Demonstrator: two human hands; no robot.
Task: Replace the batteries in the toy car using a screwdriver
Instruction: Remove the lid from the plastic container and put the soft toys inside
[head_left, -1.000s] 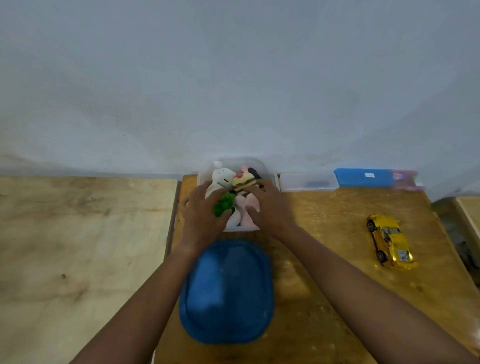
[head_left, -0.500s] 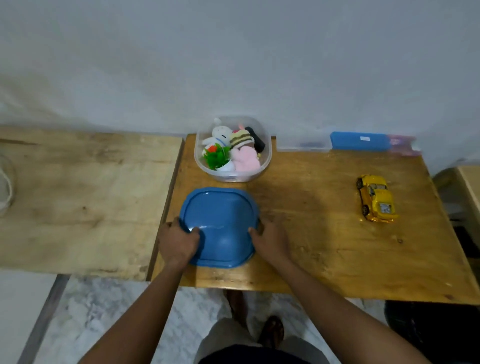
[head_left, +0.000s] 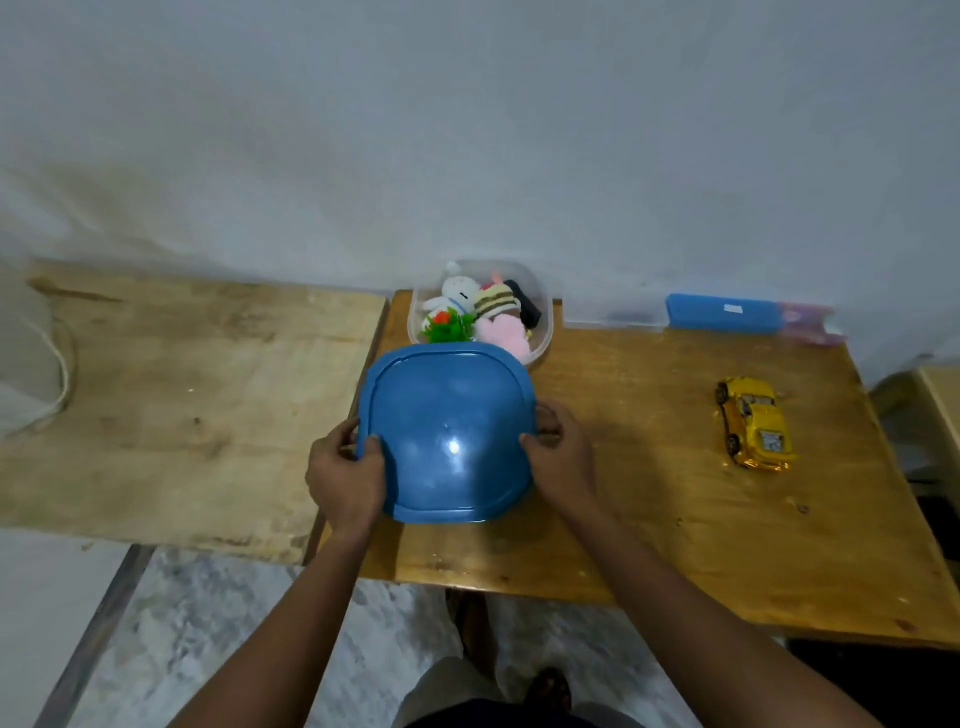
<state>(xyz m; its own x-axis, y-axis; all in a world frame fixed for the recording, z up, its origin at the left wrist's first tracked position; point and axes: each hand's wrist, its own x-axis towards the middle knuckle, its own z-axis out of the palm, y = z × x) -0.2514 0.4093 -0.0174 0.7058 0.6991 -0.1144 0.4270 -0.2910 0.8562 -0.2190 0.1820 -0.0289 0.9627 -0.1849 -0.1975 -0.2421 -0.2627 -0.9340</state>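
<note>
Against the wall at the back of your wooden table (head_left: 649, 499) stands a clear tub (head_left: 543, 332), uncovered and packed with soft toys: a white plush rabbit (head_left: 457, 292), a yellow-and-brown striped plush (head_left: 493, 302), a pink plush (head_left: 501, 332), a green tufted piece (head_left: 448, 328) and a black item (head_left: 525, 307). You hold the blue lid (head_left: 452, 431) just in front of it, and the lid's far edge hides the tub's near rim. Your left hand (head_left: 345, 473) grips the lid's left edge, thumb on top and fingers curled round the rim. Your right hand (head_left: 561, 457) grips the right edge the same way. The yellow toy car (head_left: 753, 423) sits on its wheels well to your right on the same table, apart from both hands. Its long axis runs from the wall side towards you, with the near end angled a little to the right; which end is the nose, you cannot tell. Along the back edge lie a low clear box (head_left: 613, 314) and a blue box (head_left: 722, 313), side by side.
</note>
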